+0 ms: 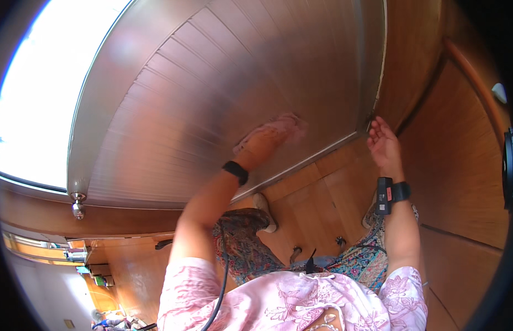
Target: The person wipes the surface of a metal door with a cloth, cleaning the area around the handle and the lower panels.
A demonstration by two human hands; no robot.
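A pink cloth (295, 122) lies under my left hand (266, 138), pressed against a large framed panel (223, 99) with a glossy, ribbed surface. The hand is blurred and its fingers are mostly hidden against the cloth. To the right, my right hand (382, 142) is raised near the panel's lower right corner, palm partly turned up, fingers slightly curled and apart, holding nothing. Whether it touches the panel's edge cannot be told. A black band is on each wrist, and the right one carries a small black box (384, 195).
A wooden cabinet or wall panel (455, 165) stands close on the right. A metal hinge (78, 206) is at the panel's lower left. Bright glass (45, 95) fills the upper left. Below are the wooden floor (310, 190) and my feet. Cables hang by my body.
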